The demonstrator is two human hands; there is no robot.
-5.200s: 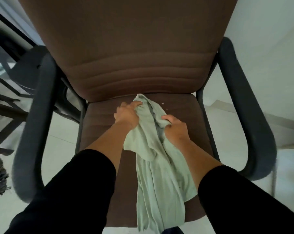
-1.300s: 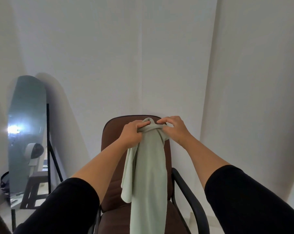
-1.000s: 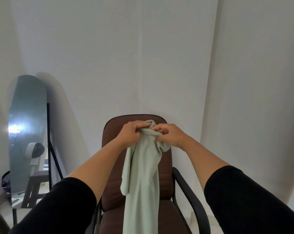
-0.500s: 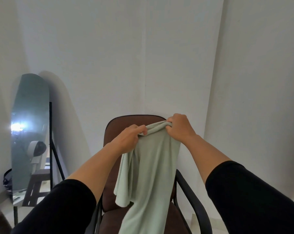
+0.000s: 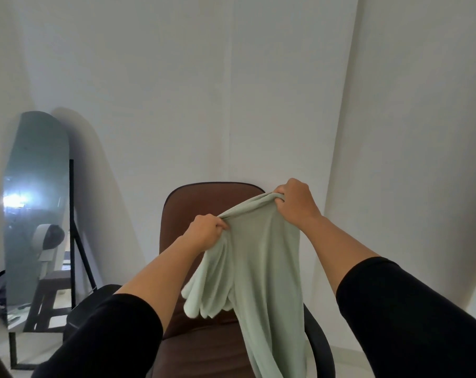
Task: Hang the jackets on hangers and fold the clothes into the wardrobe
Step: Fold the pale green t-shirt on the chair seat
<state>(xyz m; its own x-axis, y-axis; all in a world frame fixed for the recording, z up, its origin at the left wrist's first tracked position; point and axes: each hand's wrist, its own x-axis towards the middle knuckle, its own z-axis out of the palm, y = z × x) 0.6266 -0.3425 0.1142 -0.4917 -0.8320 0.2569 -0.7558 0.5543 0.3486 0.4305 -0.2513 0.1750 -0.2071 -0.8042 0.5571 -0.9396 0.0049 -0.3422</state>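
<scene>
Two bare hands hold a pale green garment [image 5: 261, 257] up in front of the brown chair [image 5: 204, 203]. Her left hand [image 5: 205, 233] is fisted tight on one end of the top edge, level with the middle of the chair's backrest; the right hand [image 5: 297, 204] clutches the other end higher, by the backrest's upper right corner. Between them the cloth is stretched, and the rest hangs down over the seat. Left of the chair, a tall mirror [image 5: 37, 203] leans against the white wall [image 5: 231, 77].
</scene>
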